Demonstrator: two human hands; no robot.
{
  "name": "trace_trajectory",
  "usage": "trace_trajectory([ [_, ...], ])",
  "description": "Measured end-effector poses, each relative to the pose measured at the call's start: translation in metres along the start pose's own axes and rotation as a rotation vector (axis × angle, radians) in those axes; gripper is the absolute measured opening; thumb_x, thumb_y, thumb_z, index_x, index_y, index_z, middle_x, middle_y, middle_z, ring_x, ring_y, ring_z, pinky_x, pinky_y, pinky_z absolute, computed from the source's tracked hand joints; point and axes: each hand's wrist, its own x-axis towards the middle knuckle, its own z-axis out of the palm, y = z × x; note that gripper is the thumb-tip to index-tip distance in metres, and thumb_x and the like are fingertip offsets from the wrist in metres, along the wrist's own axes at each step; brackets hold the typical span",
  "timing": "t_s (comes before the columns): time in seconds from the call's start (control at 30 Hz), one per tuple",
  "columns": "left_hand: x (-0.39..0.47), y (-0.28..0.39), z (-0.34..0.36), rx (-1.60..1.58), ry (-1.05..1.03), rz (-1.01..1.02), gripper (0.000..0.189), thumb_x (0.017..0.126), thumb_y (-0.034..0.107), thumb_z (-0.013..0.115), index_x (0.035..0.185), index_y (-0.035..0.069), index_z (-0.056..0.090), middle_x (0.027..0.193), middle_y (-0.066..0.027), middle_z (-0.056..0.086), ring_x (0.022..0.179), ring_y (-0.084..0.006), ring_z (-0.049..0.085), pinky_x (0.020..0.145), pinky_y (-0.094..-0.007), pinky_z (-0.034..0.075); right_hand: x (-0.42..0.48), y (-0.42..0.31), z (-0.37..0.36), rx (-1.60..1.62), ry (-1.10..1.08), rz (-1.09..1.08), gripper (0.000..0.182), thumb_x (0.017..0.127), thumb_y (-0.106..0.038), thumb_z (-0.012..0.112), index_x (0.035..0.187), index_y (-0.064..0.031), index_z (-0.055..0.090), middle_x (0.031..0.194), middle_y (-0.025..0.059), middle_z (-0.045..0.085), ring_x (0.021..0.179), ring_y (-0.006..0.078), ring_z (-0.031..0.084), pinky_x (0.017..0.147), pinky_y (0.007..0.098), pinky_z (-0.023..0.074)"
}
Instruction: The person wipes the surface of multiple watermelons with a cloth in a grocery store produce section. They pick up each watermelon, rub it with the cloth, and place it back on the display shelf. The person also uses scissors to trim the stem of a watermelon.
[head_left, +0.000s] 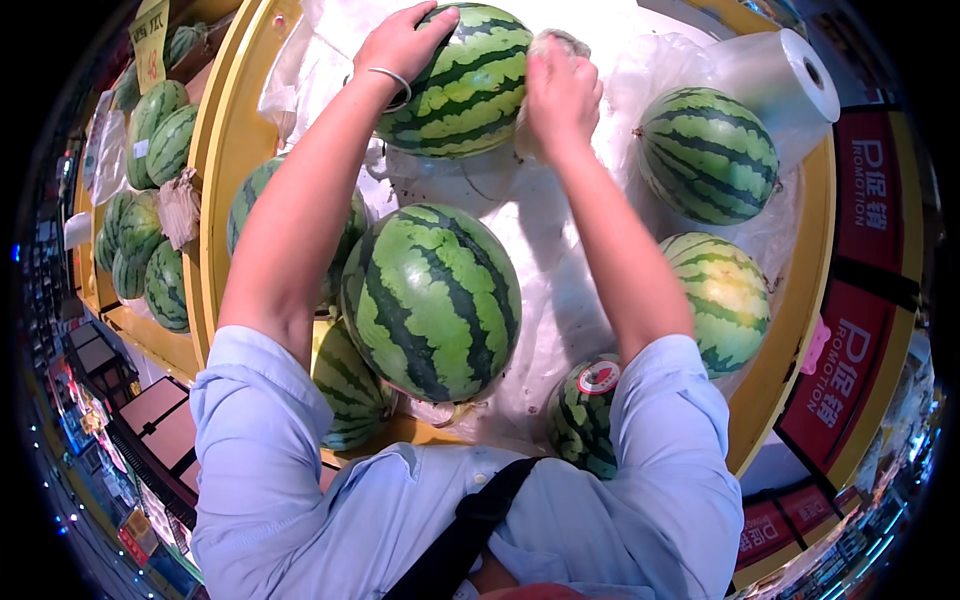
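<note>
A large striped watermelon (469, 86) lies on its side at the far part of a yellow-edged display bin. My left hand (396, 46) grips its left end, thumb and fingers spread over the rind. At its right end my right hand (564, 97) holds a greyish cloth (566, 43) against the rind; part of the cloth is hidden by the fingers. Closer to me, between my forearms, sits another big watermelon (431, 300). Beneath my left forearm a further watermelon (251, 191) is partly covered.
Two watermelons (709, 156) (716, 300) rest along the bin's right side, below a clear plastic bag roll (814, 75). One with a round sticker (598, 377) is by my right sleeve. White plastic sheeting (555, 300) lines the bin. Left of the yellow rim (217, 187) is another stack of watermelons (171, 150).
</note>
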Motion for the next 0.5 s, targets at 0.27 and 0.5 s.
trace_trajectory([
  [0.27,0.006,-0.011,0.000,-0.087,0.001,-0.008,0.060,0.079,0.049,0.046,0.116,0.002,0.047,0.112,-0.0166,0.053,0.104,-0.0247,0.050,0.089,-0.0278,0.034,-0.022,-0.004,-0.011,-0.164,0.110,-0.523,0.036,0.074,-0.032,0.057,0.109,-0.0264,0.053,0.098,0.0117,0.044,0.088,0.0304,0.044,0.072,0.0359,0.0441],
  [0.5,-0.002,0.003,-0.004,0.002,0.018,-0.130,0.051,0.080,0.044,0.044,0.116,0.007,0.049,0.114,-0.0163,0.051,0.108,-0.0293,0.046,0.092,-0.0327,0.033,0.021,0.029,-0.001,0.067,-0.165,0.049,0.044,0.081,-0.044,0.044,0.119,-0.0213,0.047,0.104,0.0155,0.048,0.098,0.0313,0.047,0.083,0.0398,0.0385],
])
